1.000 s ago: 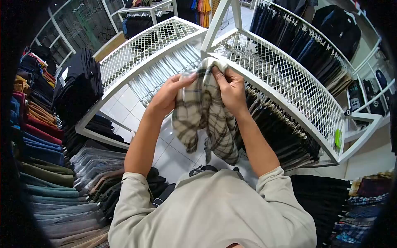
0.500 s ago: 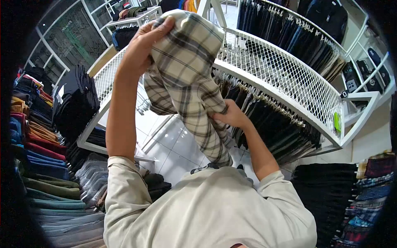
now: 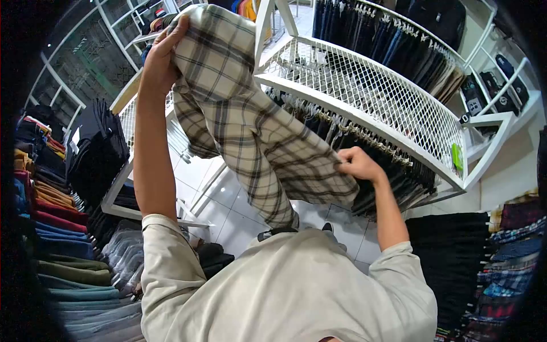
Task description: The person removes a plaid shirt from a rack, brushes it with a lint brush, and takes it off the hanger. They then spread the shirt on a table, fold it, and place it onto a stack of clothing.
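A cream plaid shirt point(image 3: 228, 108) with dark and grey lines hangs in front of me, held up between both hands. My left hand point(image 3: 162, 59) grips its upper part, with the thumb over the cloth and the other fingers hidden behind it. Out to the right, my right hand point(image 3: 361, 165) pinches an edge of the shirt, so one panel is drawn out sideways. What looks like a long sleeve dangles down the middle toward my body. Behind the fabric stands a white mesh-topped rack point(image 3: 364, 85).
Dark trousers point(image 3: 393, 45) hang on a curved rail behind the mesh rack. Folded coloured clothes point(image 3: 62, 233) line the left, near a black garment stack point(image 3: 97, 148). Plaid shirts point(image 3: 510, 279) and black clothes point(image 3: 450, 256) are at right. White floor tiles point(image 3: 228, 214) show below.
My right hand has moved right, pulling the shirt's edge outward and spreading the bunched cloth. My left hand has shifted left and slightly up with the upper part.
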Demonstrator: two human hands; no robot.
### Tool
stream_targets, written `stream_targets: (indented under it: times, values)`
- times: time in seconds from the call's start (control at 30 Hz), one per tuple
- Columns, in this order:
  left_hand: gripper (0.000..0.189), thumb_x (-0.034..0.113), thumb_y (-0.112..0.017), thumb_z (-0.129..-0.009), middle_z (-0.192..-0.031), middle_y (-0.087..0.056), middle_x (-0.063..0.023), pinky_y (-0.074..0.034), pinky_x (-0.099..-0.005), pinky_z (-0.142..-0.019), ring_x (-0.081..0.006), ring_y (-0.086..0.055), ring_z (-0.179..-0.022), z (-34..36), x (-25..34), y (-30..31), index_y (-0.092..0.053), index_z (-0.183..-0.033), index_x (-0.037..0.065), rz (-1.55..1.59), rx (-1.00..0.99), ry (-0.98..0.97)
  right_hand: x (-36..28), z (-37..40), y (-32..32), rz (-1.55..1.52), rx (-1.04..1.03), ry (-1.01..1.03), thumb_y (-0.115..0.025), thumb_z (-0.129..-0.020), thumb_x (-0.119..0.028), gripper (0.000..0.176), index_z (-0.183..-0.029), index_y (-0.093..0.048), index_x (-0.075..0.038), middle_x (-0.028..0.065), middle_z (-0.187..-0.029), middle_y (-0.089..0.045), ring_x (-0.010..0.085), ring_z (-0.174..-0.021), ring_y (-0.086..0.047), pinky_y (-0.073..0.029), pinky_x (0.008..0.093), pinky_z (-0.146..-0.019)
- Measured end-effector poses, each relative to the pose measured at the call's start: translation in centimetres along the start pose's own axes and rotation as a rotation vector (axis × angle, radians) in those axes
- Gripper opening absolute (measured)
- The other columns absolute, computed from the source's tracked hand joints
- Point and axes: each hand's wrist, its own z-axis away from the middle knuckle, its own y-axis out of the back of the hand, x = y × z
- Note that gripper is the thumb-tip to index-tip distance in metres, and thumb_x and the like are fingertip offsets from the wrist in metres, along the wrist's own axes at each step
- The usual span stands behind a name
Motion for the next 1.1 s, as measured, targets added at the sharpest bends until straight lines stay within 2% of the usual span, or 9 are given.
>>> stream_targets:
  times: [0.07,0.17,0.27,0.37,0.5,0.6,0.7,0.83,1.1]
  values:
    - [0.040,0.031,-0.063,-0.101,-0.115,-0.069,-0.0070,-0.057,-0.0321,-0.083,-0.0174,-0.068,-0.101,-0.5,-0.9,0.9,-0.062,-0.129,0.003,-0.041,0.078,0.007,-0.5,2.8,1.1,-0.095,0.076,-0.129,-0.065,-0.078,-0.004,0.027,-0.067,-0.040,-0.006,-0.0032,-0.071,-0.043,0.0061,-0.060,-0.033,-0.031,0.0274,-0.056]
    - [0.039,0.030,-0.065,-0.099,-0.113,-0.070,-0.0070,-0.057,-0.0322,-0.083,-0.0172,-0.068,-0.100,-1.1,-2.3,0.9,-0.064,-0.127,0.002,-0.083,0.053,0.058,-1.7,4.8,-0.2,-0.093,0.227,-0.108,-0.067,-0.079,-0.007,0.014,-0.088,-0.061,0.001,0.0010,-0.070,-0.052,0.0111,-0.065,-0.046,-0.042,0.0327,-0.062]
    - [0.038,0.028,-0.067,-0.098,-0.114,-0.070,-0.0065,-0.056,-0.0315,-0.082,-0.0170,-0.068,-0.098,-2.0,-3.5,-1.6,-0.064,-0.127,0.003,-0.020,0.108,0.053,-2.1,5.7,0.1,0.359,0.024,-0.401,-0.067,-0.082,-0.015,0.025,-0.104,-0.068,-0.003,0.0128,-0.079,-0.064,0.0232,-0.070,-0.056,-0.045,0.0412,-0.067]
    - [0.036,0.026,-0.068,-0.098,-0.114,-0.070,-0.0053,-0.056,-0.0307,-0.081,-0.0159,-0.068,-0.097,-2.7,-4.2,-2.2,-0.065,-0.127,0.005,-0.004,0.067,0.012,4.3,10.1,3.4,0.375,0.554,-0.038,-0.067,-0.086,-0.014,0.033,-0.115,-0.065,0.000,0.0124,-0.082,-0.065,0.0215,-0.075,-0.059,-0.048,0.0375,-0.071]
    - [0.031,0.022,-0.068,-0.097,-0.106,-0.073,-0.0032,-0.055,-0.0251,-0.076,-0.0103,-0.068,-0.090,-4.1,-6.5,-1.4,-0.068,-0.121,0.004,-0.004,-0.012,-0.070,0.4,15.8,7.4,0.356,1.030,-0.143,-0.063,-0.093,-0.011,0.027,-0.114,-0.064,0.005,0.0059,-0.093,-0.070,0.0159,-0.084,-0.060,-0.049,0.0310,-0.078]
    - [0.039,0.027,-0.068,-0.098,-0.105,-0.073,-0.0043,-0.050,-0.0235,-0.076,-0.0086,-0.064,-0.089,-5.0,-8.1,-3.3,-0.067,-0.127,0.001,-0.403,0.072,-0.171,-3.4,18.7,10.9,0.265,0.973,-0.214,-0.071,-0.092,-0.015,0.027,-0.102,-0.068,0.009,0.0073,-0.098,-0.072,0.0113,-0.085,-0.061,-0.049,0.0291,-0.078]
    - [0.038,0.028,-0.064,-0.100,-0.097,-0.069,-0.0012,-0.046,-0.0230,-0.073,-0.0078,-0.058,-0.083,-5.1,-10.0,-5.2,-0.067,-0.126,0.000,-0.587,0.133,-0.198,-5.7,19.6,11.8,0.104,1.262,-0.055,-0.074,-0.091,-0.013,0.022,-0.104,-0.072,0.004,0.0039,-0.099,-0.072,0.0092,-0.086,-0.061,-0.047,0.0256,-0.079]
    - [0.039,0.027,-0.061,-0.102,-0.097,-0.069,-0.0042,-0.045,-0.0246,-0.074,-0.0093,-0.056,-0.084,-6.5,-14.6,-5.6,-0.065,-0.126,-0.003,-0.521,0.250,-0.244,-6.3,20.4,11.3,-0.070,1.426,0.030,-0.078,-0.091,-0.026,0.033,-0.108,-0.073,0.001,0.0010,-0.095,-0.071,0.0069,-0.083,-0.057,-0.045,0.0252,-0.078]
    - [0.028,0.021,-0.060,-0.100,-0.088,-0.065,-0.0117,-0.046,-0.0359,-0.069,-0.0238,-0.062,-0.075,-7.2,-17.0,-9.5,-0.070,-0.120,0.004,-0.890,0.588,-0.422,-6.8,20.7,11.7,-0.089,1.515,0.067,-0.065,-0.100,-0.019,0.029,-0.118,-0.067,0.004,0.0009,-0.103,-0.068,0.0074,-0.091,-0.055,-0.044,0.0255,-0.084]
